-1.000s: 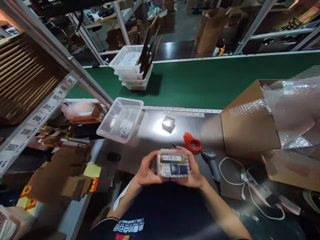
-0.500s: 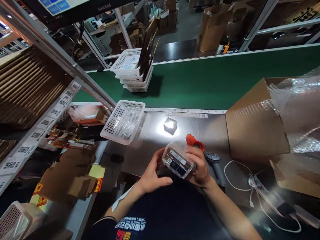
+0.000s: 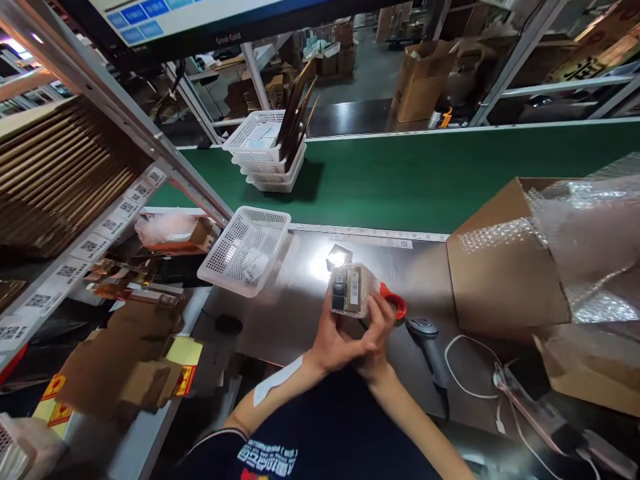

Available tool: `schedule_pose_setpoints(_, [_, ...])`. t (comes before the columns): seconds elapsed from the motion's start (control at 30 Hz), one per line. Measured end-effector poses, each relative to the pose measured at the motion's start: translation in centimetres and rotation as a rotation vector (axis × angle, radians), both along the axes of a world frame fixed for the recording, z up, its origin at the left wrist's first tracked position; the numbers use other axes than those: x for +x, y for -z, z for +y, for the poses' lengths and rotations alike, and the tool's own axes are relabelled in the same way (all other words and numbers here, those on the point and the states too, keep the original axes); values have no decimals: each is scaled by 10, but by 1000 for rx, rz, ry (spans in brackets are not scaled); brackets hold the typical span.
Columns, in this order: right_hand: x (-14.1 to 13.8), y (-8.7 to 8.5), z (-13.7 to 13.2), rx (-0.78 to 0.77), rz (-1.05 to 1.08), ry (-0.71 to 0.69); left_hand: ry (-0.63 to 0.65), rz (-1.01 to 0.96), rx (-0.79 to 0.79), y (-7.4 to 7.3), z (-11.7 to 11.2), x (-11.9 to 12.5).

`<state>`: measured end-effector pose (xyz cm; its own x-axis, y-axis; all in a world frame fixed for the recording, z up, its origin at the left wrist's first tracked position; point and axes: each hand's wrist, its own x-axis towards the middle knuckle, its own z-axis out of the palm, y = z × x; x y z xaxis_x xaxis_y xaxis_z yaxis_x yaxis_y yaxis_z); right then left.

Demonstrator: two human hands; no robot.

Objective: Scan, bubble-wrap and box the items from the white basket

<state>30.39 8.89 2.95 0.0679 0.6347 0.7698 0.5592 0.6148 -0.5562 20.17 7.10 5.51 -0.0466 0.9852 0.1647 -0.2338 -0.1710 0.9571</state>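
Wrapped in clear bubble wrap, a small boxed package [image 3: 353, 291] is held up over the metal bench, its labelled dark and brown sides facing me. My left hand [image 3: 334, 341] supports it from the left and below, thumb stretched across towards the right. At the package's right lower edge, my right hand [image 3: 379, 327] grips it with bent fingers. Just past the right fingers is a red tape dispenser [image 3: 397, 303], partly covered by them. Behind the package, a small dark hexagonal item [image 3: 332, 256] with a bright glare lies on the bench.
A white perforated basket [image 3: 225, 272] stands left on the bench. Stacked white baskets [image 3: 273, 178] sit on the green conveyor [image 3: 380, 180]. A barcode scanner [image 3: 429, 347] and white cable [image 3: 467, 379] lie right, near a large carton [image 3: 505, 267] with bubble wrap. A monitor [image 3: 190, 33] hangs above.
The package has been turned and raised slightly away from me, its label now upright. My right hand has moved inward, and the left thumb now reaches across near it. The head view has tilted up slightly.
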Motion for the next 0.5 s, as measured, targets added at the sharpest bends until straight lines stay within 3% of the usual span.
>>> schedule_pose_setpoints(0.13, [10, -17, -19, -134, -46, -285, -203, -71, -42, -1, 9, -19])
schedule_pose_setpoints(0.23, [12, -28, -21, -259, 49, -500, -344, -82, -72, 3, 14, -34])
schedule_pose_setpoints(0.37, [16, -18, -5, -581, 350, -786, -325, -93, -254, 15, 16, -56])
schedule_pose_setpoints(0.43, [29, -1, 11, -745, 402, -751, -307, -118, -374, 27, 15, -68])
schedule_pose_setpoints(0.5, [48, 21, 29, -907, 244, -462, -302, -129, -508, 42, 12, -81])
